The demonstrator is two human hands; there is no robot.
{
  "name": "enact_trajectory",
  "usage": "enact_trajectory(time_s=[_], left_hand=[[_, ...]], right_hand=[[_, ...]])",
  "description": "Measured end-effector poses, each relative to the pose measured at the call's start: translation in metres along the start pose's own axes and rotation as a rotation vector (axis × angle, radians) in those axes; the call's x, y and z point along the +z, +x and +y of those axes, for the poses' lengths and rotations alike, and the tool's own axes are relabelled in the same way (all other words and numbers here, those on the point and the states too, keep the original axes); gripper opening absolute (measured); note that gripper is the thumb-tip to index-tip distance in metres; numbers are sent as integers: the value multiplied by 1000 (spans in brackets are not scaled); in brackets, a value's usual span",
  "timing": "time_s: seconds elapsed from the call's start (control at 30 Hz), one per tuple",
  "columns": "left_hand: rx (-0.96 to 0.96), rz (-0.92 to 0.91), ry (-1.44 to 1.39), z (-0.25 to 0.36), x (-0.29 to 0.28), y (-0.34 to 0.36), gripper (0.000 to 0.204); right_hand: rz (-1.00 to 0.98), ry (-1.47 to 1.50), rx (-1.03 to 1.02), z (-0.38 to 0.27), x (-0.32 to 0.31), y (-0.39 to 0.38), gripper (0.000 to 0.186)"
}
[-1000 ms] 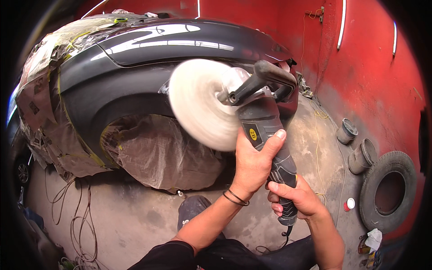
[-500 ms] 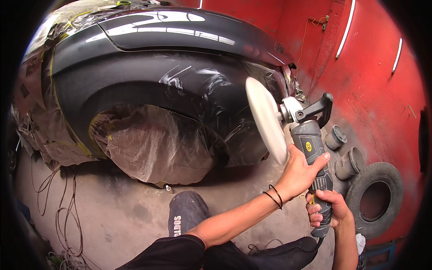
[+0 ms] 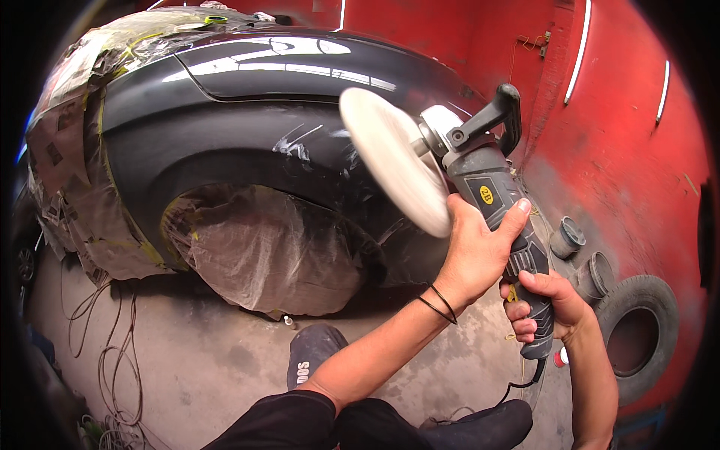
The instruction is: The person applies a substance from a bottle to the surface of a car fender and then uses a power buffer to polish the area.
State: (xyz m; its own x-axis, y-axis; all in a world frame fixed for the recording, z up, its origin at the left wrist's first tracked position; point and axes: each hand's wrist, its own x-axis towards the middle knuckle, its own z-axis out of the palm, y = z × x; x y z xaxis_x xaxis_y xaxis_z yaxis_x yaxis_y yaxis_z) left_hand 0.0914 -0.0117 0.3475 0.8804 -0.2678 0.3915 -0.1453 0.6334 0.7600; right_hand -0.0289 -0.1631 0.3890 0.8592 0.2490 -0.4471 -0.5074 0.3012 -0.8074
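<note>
A dark grey rotary polisher (image 3: 480, 176) with a white pad (image 3: 390, 161), blurred as if spinning, is held up in front of a car's dark fender (image 3: 187, 135). My left hand (image 3: 480, 247) grips the polisher's body just behind its head. My right hand (image 3: 555, 307) is wrapped round the rear handle, above the power cord. The fender has white smears (image 3: 296, 146), partly hidden by the pad. Below it, translucent masking sheet (image 3: 255, 255) covers the wheel. I cannot tell whether the pad touches the panel.
Paper and plastic masking (image 3: 60, 172) covers the car's left part. A red wall (image 3: 615, 165) runs along the right, with buckets (image 3: 568, 236) and a loose tyre (image 3: 652, 315) on the floor beside it. Cables (image 3: 112, 352) lie on the floor at left. My knee (image 3: 315, 352) is below the wheel.
The polisher and both hands moved right between the first two frames, uncovering the white smears, then came back up and left. The pad now hides part of the smears again.
</note>
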Motion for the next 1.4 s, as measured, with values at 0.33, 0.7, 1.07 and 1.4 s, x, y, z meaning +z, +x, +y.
enact_trajectory(time_s=[0.33, 0.7, 1.07, 1.4], left_hand=[[-248, -128, 37, -68, 15, -40, 70], [-17, -44, -57, -2, -22, -9, 61], [-170, 78, 69, -14, -89, -71, 43], [-377, -130, 387, -43, -123, -65, 69]], right_hand=[[202, 205, 37, 68, -31, -35, 41], [39, -26, -73, 26, 10, 20, 38], [193, -318, -372, 146, 44, 74, 33], [356, 205, -561, 241, 72, 144, 21]])
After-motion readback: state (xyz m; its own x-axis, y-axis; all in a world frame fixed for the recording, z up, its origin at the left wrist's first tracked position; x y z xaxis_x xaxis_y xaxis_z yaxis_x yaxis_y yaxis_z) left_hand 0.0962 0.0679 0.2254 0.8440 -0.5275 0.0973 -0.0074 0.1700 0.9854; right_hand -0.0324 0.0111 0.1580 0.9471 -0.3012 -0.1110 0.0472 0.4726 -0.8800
